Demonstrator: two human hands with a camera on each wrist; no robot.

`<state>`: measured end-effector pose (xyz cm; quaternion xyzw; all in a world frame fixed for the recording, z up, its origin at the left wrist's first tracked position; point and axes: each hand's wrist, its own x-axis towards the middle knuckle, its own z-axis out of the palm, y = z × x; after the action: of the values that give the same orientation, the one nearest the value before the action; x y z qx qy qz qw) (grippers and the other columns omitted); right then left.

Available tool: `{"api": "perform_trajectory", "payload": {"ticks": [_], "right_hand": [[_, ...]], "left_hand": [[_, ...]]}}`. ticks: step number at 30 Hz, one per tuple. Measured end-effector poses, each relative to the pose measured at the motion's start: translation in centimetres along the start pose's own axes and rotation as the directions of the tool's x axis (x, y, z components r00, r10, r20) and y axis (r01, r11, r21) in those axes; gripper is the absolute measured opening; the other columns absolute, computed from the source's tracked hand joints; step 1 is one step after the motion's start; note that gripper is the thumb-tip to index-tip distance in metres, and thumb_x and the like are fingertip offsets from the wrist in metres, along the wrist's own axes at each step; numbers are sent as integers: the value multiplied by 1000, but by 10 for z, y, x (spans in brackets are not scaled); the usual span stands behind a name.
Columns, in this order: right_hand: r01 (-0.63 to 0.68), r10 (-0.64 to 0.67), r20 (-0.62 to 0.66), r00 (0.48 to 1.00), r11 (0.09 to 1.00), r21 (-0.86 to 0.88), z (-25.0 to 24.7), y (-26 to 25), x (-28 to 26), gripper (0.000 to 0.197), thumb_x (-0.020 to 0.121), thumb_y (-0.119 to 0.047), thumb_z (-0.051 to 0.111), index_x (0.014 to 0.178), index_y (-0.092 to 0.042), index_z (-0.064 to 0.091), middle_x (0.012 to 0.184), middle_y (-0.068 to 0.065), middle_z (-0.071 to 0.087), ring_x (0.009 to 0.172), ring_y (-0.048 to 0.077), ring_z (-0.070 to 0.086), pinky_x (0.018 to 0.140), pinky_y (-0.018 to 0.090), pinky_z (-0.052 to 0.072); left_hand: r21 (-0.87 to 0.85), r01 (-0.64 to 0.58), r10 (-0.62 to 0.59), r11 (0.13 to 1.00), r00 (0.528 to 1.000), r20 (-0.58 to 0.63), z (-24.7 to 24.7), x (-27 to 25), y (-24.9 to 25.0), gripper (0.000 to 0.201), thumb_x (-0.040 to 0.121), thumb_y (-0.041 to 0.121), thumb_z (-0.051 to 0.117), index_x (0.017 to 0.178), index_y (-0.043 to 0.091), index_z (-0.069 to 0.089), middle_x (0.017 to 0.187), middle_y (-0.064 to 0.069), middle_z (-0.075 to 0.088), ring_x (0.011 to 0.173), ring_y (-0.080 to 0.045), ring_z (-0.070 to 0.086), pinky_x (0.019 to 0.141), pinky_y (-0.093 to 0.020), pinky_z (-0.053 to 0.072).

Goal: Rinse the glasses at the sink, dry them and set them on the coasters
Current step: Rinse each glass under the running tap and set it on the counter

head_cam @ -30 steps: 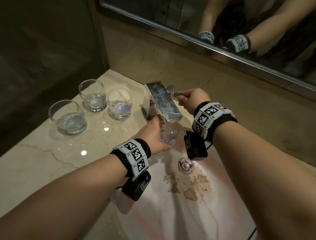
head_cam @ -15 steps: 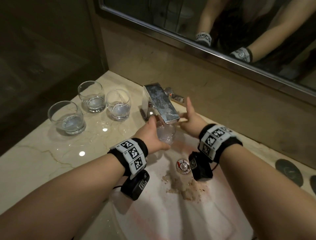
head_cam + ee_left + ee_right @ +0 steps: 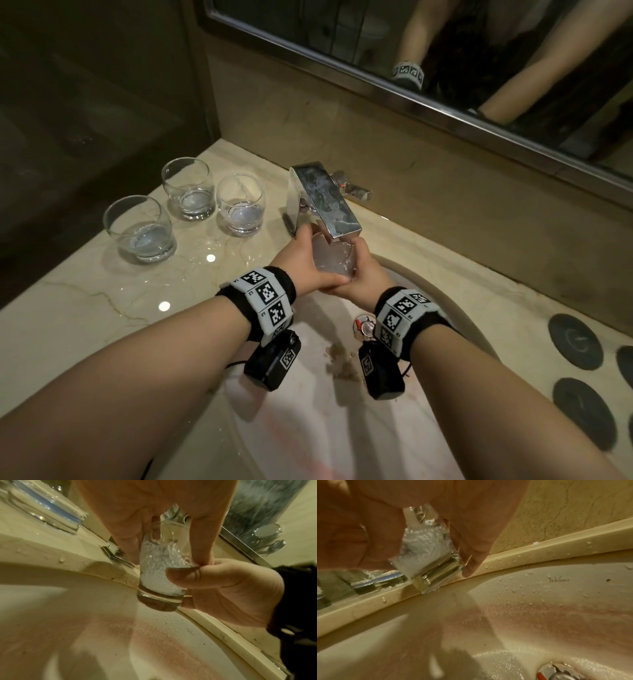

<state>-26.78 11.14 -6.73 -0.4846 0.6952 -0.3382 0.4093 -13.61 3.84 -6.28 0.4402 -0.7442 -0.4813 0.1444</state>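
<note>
Glass [image 3: 330, 258], clear and round, sits under my chrome block faucet [image 3: 325, 202], gripped by my left hand [image 3: 301, 260] and right hand [image 3: 359, 274]. Left wrist: thumbs clamp its bubbly wall above the thick base. Right wrist: fingers wrap it over the wet, speckled sink [image 3: 539, 615].

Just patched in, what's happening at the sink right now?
Both hands hold one glass under the faucet, over the sink; the left hand and right hand wrap opposite sides, and bubbling water fills it. Three more glasses wait on the counter to the left. The dark coasters on the right have nothing on them.
</note>
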Motion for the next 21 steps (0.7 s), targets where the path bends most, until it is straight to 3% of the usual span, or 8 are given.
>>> {"api": "perform_trajectory", "payload": {"ticks": [3,6,11,14,16,18,21], "right_hand": [[-1,0,17,1000,999,45,0,4,0,79,70,0,78,127,-21,28,101,-11,55,83,-6,56,65,3,44],[-2,2,16,1000,1000,22,-1,8,1,79,69,-8,81,128,-24,31,113,-4,56,97,7,58,76,10,47],[-36,34,-16,999,987,-154,-8,13,-2,94,57,-27,89,134,-29,34,131,3,45,115,19,50,99,39,45],[-70,78,8,997,935,-347,-21,4,-11,93,61,-31,86,138,-29,33,121,-3,39,113,16,46,100,35,41],[-91,130,37,991,841,-533,-31,-5,-17,94,63,-39,83,140,-34,28,117,-5,37,109,18,47,96,35,44],[-79,160,43,986,683,-726,-39,-17,-25,94,62,-49,79,139,-39,25,117,-4,39,108,22,49,94,39,45],[45,137,87,987,285,-958,-48,-36,-36,87,69,-50,71,140,-36,25,123,1,42,113,24,46,100,42,36]], "left_hand": [[-17,12,-11,1000,999,45,-4,-2,-5,99,61,36,86,138,14,28,136,-7,43,121,-20,48,105,-37,41],[-35,40,-38,999,997,63,-10,-9,-10,122,49,53,84,145,14,20,143,-8,34,127,-21,44,108,-40,39],[35,74,-76,997,994,73,-14,-16,-16,101,67,39,81,145,17,21,144,-10,31,128,-20,41,109,-35,36],[107,64,-74,992,993,87,-13,-18,-10,98,69,41,80,145,16,22,144,-10,31,127,-21,42,108,-34,35],[143,47,-60,989,995,83,-11,-20,-5,94,70,41,79,143,16,25,143,-11,32,126,-22,43,107,-33,36],[172,15,-30,985,996,84,-8,-24,0,89,72,40,78,142,16,29,143,-11,33,126,-22,43,106,-31,36],[222,2,-27,975,994,108,-7,-29,5,85,74,41,76,141,15,31,142,-11,34,125,-23,44,105,-31,37]]}}
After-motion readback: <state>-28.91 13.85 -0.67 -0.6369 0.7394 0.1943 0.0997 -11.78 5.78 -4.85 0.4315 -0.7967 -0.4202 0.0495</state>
